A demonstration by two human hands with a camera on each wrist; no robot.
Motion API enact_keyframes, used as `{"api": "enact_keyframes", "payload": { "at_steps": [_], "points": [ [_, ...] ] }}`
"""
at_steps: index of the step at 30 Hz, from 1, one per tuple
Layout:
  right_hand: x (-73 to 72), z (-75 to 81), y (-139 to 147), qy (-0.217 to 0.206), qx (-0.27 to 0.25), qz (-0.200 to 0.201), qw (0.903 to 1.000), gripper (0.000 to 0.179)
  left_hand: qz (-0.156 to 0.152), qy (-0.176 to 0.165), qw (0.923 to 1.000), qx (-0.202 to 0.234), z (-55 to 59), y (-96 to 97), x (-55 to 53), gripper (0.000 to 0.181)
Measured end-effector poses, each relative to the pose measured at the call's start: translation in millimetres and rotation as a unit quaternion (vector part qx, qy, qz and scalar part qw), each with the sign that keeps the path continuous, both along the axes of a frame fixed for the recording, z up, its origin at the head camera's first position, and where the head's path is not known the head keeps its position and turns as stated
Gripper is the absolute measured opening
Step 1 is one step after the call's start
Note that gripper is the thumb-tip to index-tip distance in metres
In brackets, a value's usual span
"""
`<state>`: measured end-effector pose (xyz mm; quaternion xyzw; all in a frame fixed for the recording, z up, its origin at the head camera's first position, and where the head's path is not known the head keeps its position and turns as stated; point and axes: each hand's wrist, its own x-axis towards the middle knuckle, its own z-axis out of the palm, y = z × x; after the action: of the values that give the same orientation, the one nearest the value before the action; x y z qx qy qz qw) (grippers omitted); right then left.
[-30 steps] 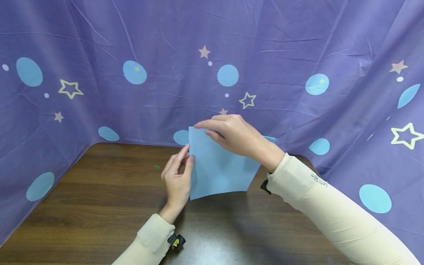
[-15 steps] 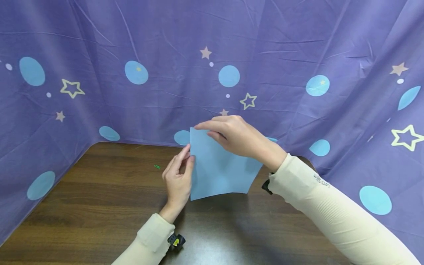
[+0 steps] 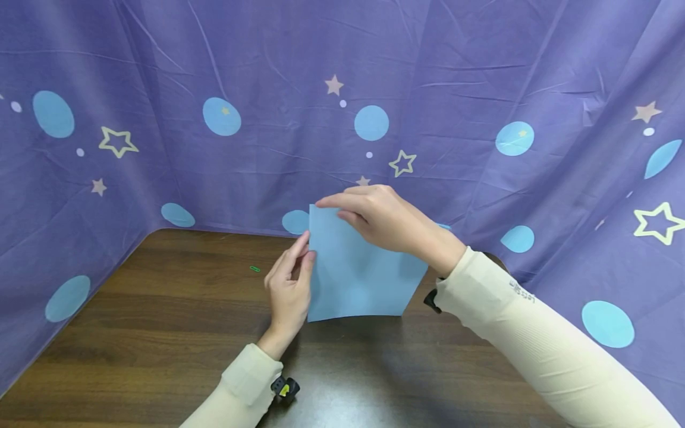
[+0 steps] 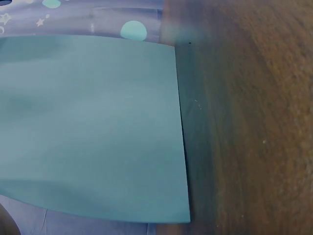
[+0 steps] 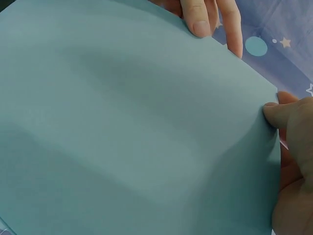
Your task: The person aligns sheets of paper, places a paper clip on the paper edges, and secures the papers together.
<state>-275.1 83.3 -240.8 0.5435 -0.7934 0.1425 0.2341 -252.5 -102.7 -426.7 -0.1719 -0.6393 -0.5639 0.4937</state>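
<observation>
A sheet of light blue paper (image 3: 364, 279) stands raised in the middle of the head view, its bottom edge over the tabletop. My left hand (image 3: 287, 285) pinches its left edge between thumb and fingers. At the top edge, close to the upper left corner, my right hand (image 3: 382, 217) pinches the paper. The right wrist view shows that thumb (image 5: 274, 113) pressed on one face and the left fingers (image 5: 198, 22) further along the edge. The paper (image 4: 98, 122) fills much of the left wrist view. The right forearm covers part of its upper right side.
A small green paper clip (image 3: 255, 268) lies on the dark wooden table (image 3: 160, 333), left of the paper. A purple curtain (image 3: 267, 89) with stars and blue dots hangs behind the table and along both sides.
Both hands keep their hold on the paper. Its lower right corner has dropped slightly, and less of its upper right corner shows past the right wrist.
</observation>
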Motion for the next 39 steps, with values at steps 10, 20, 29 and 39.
{"api": "enact_keyframes", "payload": {
  "at_steps": [10, 20, 29, 39],
  "points": [
    [-0.5, 1.2, -2.3, -0.007, 0.004, 0.013, 0.9999, 0.039, -0.003, -0.008, 1.0, -0.004, -1.6, -1.5, -1.5, 0.046],
    [-2.3, 0.5, -0.4, -0.007, 0.008, 0.011, 0.9999, 0.038, -0.009, -0.006, 0.9999, -0.008, -2.6, -2.2, -2.0, 0.046],
    [-0.5, 0.6, -0.5, -0.006, 0.008, 0.011, 0.9999, 0.038, -0.008, -0.001, 1.0, -0.003, 0.0, -1.3, -1.5, 0.046],
    [0.4, 0.4, 0.3, -0.011, 0.011, 0.0, 0.9999, 0.038, 0.002, 0.007, 0.9999, -0.008, -1.7, -1.0, -2.9, 0.047]
  ]
}}
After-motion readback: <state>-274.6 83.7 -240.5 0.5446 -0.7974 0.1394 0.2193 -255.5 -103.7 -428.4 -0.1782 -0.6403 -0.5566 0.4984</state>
